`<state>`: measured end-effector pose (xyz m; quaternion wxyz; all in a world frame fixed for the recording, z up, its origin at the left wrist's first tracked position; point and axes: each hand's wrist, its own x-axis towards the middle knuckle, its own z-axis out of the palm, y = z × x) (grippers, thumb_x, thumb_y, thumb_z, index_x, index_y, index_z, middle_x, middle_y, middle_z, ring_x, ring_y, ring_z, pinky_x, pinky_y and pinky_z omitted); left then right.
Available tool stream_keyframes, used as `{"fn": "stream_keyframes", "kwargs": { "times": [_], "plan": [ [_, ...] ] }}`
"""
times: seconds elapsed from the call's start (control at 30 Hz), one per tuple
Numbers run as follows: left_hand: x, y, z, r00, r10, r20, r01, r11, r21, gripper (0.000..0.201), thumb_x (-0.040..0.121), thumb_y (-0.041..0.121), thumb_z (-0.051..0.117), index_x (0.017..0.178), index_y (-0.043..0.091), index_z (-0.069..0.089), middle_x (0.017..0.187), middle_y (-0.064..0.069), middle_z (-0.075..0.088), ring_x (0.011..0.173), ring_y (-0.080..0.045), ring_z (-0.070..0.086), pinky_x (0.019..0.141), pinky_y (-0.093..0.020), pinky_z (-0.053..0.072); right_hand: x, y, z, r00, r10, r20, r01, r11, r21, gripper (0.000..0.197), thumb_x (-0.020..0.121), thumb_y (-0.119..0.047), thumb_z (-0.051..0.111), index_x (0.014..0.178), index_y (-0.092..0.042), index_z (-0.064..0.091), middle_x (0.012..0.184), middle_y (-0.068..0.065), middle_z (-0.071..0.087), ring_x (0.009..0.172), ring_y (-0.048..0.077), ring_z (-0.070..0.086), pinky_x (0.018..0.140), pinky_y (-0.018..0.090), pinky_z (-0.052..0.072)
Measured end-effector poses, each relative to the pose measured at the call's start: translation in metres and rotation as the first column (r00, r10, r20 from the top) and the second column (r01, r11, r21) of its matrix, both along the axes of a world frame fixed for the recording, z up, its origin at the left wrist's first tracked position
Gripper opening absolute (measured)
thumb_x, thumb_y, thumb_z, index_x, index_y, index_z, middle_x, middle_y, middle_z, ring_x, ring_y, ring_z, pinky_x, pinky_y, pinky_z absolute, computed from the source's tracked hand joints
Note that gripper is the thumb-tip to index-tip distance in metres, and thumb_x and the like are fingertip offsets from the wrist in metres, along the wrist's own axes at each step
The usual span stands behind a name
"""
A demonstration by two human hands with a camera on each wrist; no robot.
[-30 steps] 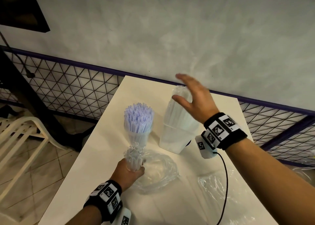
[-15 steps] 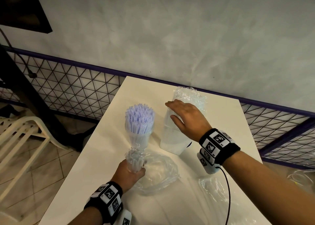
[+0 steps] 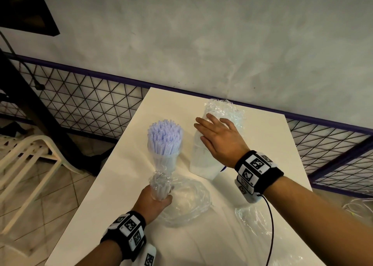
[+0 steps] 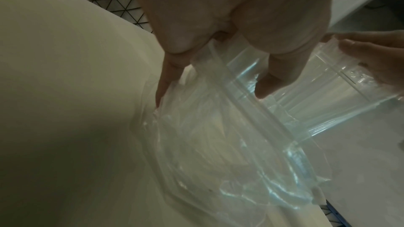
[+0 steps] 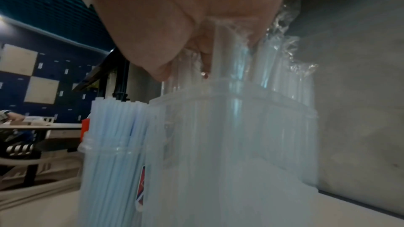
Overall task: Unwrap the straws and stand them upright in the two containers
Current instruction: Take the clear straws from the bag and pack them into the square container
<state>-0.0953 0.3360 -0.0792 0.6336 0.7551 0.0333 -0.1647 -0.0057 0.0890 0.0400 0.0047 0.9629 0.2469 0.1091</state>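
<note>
My left hand (image 3: 155, 202) grips a small bundle of straws in crinkled clear wrap (image 3: 160, 185), held upright just above the white table (image 3: 125, 185). Behind it a narrow clear container (image 3: 164, 163) stands packed with bluish-white straws (image 3: 164, 134). To its right a wide translucent container (image 3: 201, 165) holds wrapped straws (image 3: 224, 109) standing upright. My right hand (image 3: 220, 138) lies flat against those wrapped straws, fingers straight. In the right wrist view the palm (image 5: 174, 15) presses on the wrapped straws (image 5: 273, 68) above the wide container (image 5: 240, 144).
A loose clear plastic wrapper (image 3: 189, 201) lies on the table beside my left hand, and another (image 3: 254, 225) sits under my right forearm. The table's far edge meets a wire fence (image 3: 80, 104) and a grey wall. A white plastic chair (image 3: 26, 157) stands left.
My right hand came down from above the wrapped straws and now rests on them. My left hand kept its hold on the small bundle and barely moved.
</note>
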Motion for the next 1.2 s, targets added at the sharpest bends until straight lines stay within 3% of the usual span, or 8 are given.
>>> {"fn": "stream_keyframes", "kwargs": {
  "times": [0.17, 0.3, 0.47, 0.57, 0.8, 0.93, 1.07, 1.2],
  "plan": [
    [-0.001, 0.000, 0.005, 1.000, -0.009, 0.005, 0.009, 1.000, -0.018, 0.022, 0.063, 0.022, 0.068, 0.085, 0.024, 0.072, 0.094, 0.003, 0.075, 0.085, -0.007, 0.069, 0.077, -0.019, 0.048, -0.013, 0.009, 0.013, 0.997, -0.039, 0.063, 0.042, 0.998, -0.040, 0.053, 0.100, -0.041, 0.027, 0.148, -0.024, 0.042, 0.163, -0.008, 0.025, 0.153, 0.022, 0.015, 0.111, 0.051, 0.011],
    [0.000, 0.005, 0.002, 0.999, -0.041, -0.029, 0.040, 0.999, -0.011, 0.033, 0.062, 0.030, 0.075, 0.095, 0.026, 0.071, 0.097, 0.010, 0.074, 0.088, -0.003, 0.068, 0.083, -0.026, 0.051, -0.040, 0.033, 0.036, 0.975, 0.161, 0.154, -0.203, 0.926, 0.318, 0.051, 0.082, -0.012, 0.046, 0.130, -0.021, 0.060, 0.140, -0.003, 0.056, 0.128, 0.022, 0.048, 0.094, 0.043, 0.033],
    [-0.002, 0.003, 0.008, 0.999, -0.031, -0.027, 0.032, 0.998, 0.045, 0.032, 0.071, 0.019, 0.082, 0.089, 0.034, 0.061, 0.087, 0.009, 0.069, 0.086, -0.001, 0.063, 0.089, -0.026, 0.051, -0.060, 0.052, 0.013, 0.803, 0.342, -0.488, 0.002, 0.818, 0.575, 0.073, 0.077, -0.003, 0.064, 0.145, -0.020, 0.045, 0.136, -0.004, 0.053, 0.097, 0.009, 0.055, 0.078, 0.006, 0.039],
    [0.001, -0.001, 0.016, 0.996, -0.083, 0.024, 0.081, 0.994, 0.066, 0.039, 0.067, 0.024, 0.085, 0.095, 0.040, 0.063, 0.093, 0.005, 0.071, 0.092, -0.006, 0.066, 0.090, -0.034, 0.053, -0.062, 0.064, -0.016, 0.717, 0.377, -0.587, 0.051, 0.811, 0.583, 0.074, 0.074, -0.009, 0.079, 0.141, -0.023, 0.051, 0.131, -0.005, 0.060, 0.100, 0.021, 0.060, 0.083, 0.025, 0.052],
    [0.004, 0.004, 0.010, 0.992, -0.123, 0.012, 0.122, 0.987, 0.102, 0.040, 0.062, 0.026, 0.087, 0.096, 0.027, 0.066, 0.093, 0.000, 0.073, 0.089, -0.012, 0.069, 0.086, -0.042, 0.055, -0.071, 0.076, -0.031, 0.805, 0.305, -0.508, 0.110, 0.766, 0.633, 0.035, 0.076, -0.022, 0.084, 0.106, -0.015, 0.069, 0.090, -0.008, 0.067, 0.075, -0.003, 0.058, 0.071, 0.009, 0.043],
    [0.003, 0.005, 0.016, 0.990, -0.137, 0.024, 0.134, 0.986, 0.100, 0.041, 0.061, 0.037, 0.086, 0.096, 0.027, 0.067, 0.095, 0.000, 0.073, 0.093, -0.015, 0.069, 0.088, -0.043, 0.053, -0.073, 0.075, -0.035, 0.815, 0.271, -0.513, 0.143, 0.763, 0.630, 0.026, 0.079, -0.027, 0.079, 0.102, -0.023, 0.067, 0.090, -0.006, 0.071, 0.082, 0.011, 0.065, 0.080, 0.033, 0.053],
    [0.002, 0.004, 0.019, 0.993, -0.121, 0.008, 0.119, 0.985, 0.123, 0.027, 0.075, 0.019, 0.079, 0.078, 0.032, 0.055, 0.081, 0.012, 0.061, 0.078, -0.007, 0.059, 0.079, -0.026, 0.046, -0.075, 0.074, -0.035, 0.822, 0.293, -0.488, 0.101, 0.768, 0.632, 0.031, 0.080, -0.027, 0.080, 0.108, -0.022, 0.070, 0.089, -0.013, 0.068, 0.082, 0.004, 0.062, 0.080, 0.019, 0.048],
    [0.007, 0.007, 0.017, 0.975, -0.218, 0.042, 0.211, 0.968, 0.135, 0.033, 0.061, 0.047, 0.082, 0.088, 0.035, 0.067, 0.088, 0.006, 0.073, 0.088, -0.010, 0.069, 0.084, -0.039, 0.053, -0.077, 0.076, -0.034, 0.855, 0.258, -0.450, 0.109, 0.760, 0.641, 0.027, 0.077, -0.028, 0.084, 0.095, -0.014, 0.070, 0.084, -0.010, 0.064, 0.077, 0.004, 0.057, 0.072, 0.014, 0.042]
  ]
}}
